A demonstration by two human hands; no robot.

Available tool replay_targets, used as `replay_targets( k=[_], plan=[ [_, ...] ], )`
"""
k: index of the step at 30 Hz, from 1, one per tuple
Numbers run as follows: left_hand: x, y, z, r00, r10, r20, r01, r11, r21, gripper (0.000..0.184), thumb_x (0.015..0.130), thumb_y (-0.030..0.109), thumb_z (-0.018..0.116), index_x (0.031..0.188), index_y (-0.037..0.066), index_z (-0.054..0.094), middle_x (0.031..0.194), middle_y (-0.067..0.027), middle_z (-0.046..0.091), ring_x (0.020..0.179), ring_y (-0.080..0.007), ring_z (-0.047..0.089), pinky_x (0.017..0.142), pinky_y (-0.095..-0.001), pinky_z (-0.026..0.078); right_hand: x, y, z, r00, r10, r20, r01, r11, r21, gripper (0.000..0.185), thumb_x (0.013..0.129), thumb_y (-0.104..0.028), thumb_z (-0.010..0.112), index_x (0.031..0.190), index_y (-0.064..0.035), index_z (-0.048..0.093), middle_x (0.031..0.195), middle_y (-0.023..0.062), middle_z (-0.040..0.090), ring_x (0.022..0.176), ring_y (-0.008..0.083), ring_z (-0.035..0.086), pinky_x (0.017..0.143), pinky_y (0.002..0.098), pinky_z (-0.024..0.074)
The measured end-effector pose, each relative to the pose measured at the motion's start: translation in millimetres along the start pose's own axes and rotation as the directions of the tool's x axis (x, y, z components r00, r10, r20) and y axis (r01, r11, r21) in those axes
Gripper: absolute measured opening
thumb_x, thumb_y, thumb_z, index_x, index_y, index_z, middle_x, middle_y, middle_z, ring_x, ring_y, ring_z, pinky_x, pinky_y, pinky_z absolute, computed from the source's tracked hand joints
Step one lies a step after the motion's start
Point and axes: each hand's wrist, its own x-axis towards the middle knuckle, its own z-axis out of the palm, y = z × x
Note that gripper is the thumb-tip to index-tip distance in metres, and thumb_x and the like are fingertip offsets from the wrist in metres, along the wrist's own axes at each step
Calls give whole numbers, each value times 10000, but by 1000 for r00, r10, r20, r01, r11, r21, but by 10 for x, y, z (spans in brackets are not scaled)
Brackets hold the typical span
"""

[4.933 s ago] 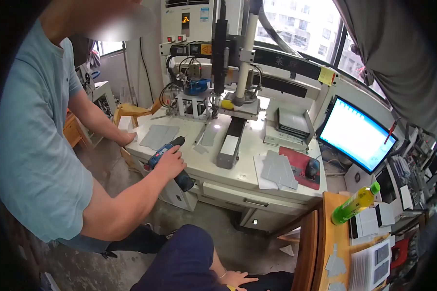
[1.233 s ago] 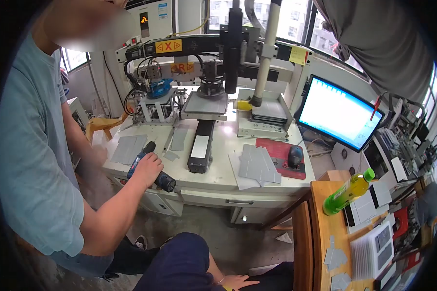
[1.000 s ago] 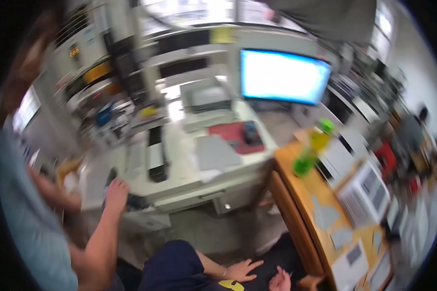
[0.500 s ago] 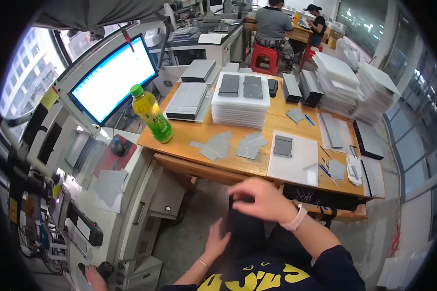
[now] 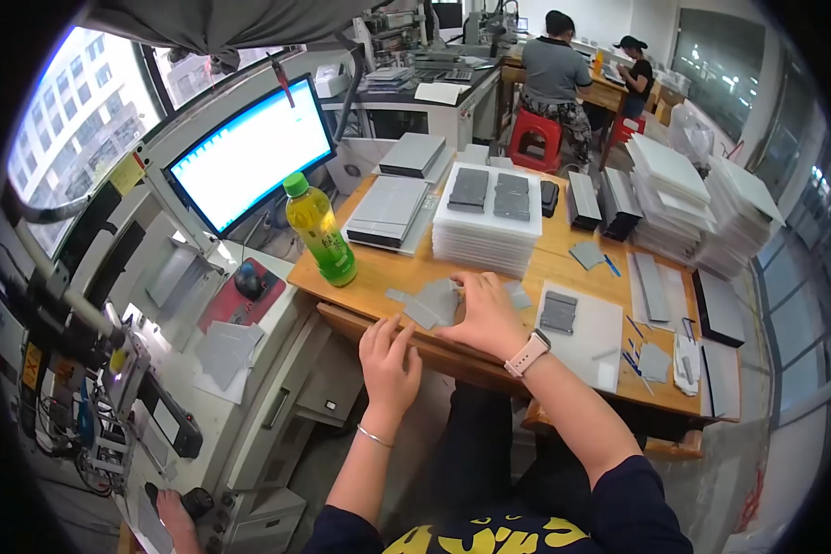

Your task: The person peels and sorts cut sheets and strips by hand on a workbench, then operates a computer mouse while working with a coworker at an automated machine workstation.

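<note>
My right hand (image 5: 489, 319), with a watch on the wrist, reaches over the wooden table's front edge. Its curved fingers are apart, and the fingertips touch or hover over a flat grey cut sheet (image 5: 431, 305). Just left of it, my left hand (image 5: 390, 360) is raised in front of the table edge with fingers spread and nothing in it. Part of another grey sheet (image 5: 518, 295) shows behind my right hand. A white board (image 5: 598, 343) with a dark grey folded piece (image 5: 559, 312) lies to the right.
A green-capped bottle (image 5: 321, 235) stands at the table's left. Behind are a white stack (image 5: 485, 242) and grey boxes (image 5: 388, 210). Blue tools (image 5: 633, 355) lie at right. On the left are a monitor (image 5: 254, 152) and another person's hand (image 5: 174, 517) by a power drill. Two people are farther back.
The view has turned right from the machine to the wooden table. Both my hands have come up from my lap, and my right hand has come to the grey sheet.
</note>
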Motion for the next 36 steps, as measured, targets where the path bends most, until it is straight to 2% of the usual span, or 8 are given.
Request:
replay_targets(
  k=[11,14,24,28,29,32,34,36],
  plan=[
    [99,-16,201,988,102,120,-108,993,40,441,708,129,630,1144,66,620,1241,-160,515,1259,-374,398,1078,-545,252,40,100,42,998,20,64,-22,999,31,655,610,-260,774,1165,-22,521,1023,123,614,1014,294,506,927,378,397],
    [118,14,218,985,101,137,-105,994,25,449,703,140,637,1147,70,621,1209,-165,518,1243,-373,408,1081,-542,248,48,157,100,1000,-23,-19,24,999,37,587,603,-228,750,1120,-34,549,997,128,623,957,314,528,860,394,430],
    [154,69,301,977,126,174,-131,991,17,487,717,116,623,1200,64,595,1229,-201,489,1184,-371,442,1070,-513,262,45,209,226,994,-40,-105,43,999,30,536,637,-227,718,1105,-29,547,996,158,614,989,343,522,862,418,427],
    [137,91,292,979,117,164,-118,993,-9,551,695,115,635,1238,55,561,1312,-223,436,1235,-406,392,1086,-530,239,-104,145,-171,991,-97,-90,104,991,79,538,657,-209,711,1131,-19,544,1036,146,605,999,328,524,914,406,404],
    [129,107,279,980,121,156,-120,993,-14,550,690,105,631,1233,56,565,1315,-221,435,1238,-408,389,1086,-528,239,-160,205,-293,989,-115,-88,124,987,105,486,668,-186,698,1111,-29,573,1010,137,628,986,296,566,876,383,442],
    [135,197,211,985,113,129,-106,993,-61,534,687,86,604,1219,46,575,1321,-217,434,1247,-403,386,1085,-517,243,-269,536,-1015,987,98,129,-133,946,296,390,671,-146,671,1042,-39,617,965,135,650,930,292,615,817,367,493],
    [112,274,185,991,89,101,-78,991,-110,518,691,79,583,1207,34,580,1323,-215,433,1251,-396,386,1082,-508,248,-277,983,-1423,997,57,44,-67,961,268,325,685,-75,633,1008,-37,638,935,128,664,885,283,640,782,361,515],
    [56,348,199,996,56,67,-44,986,-163,502,696,74,562,1194,19,584,1324,-213,432,1254,-388,387,1078,-500,253,-251,1476,-1676,993,110,39,-113,990,82,367,677,-24,626,1045,-35,620,988,127,657,953,286,624,839,360,500]
  ],
)
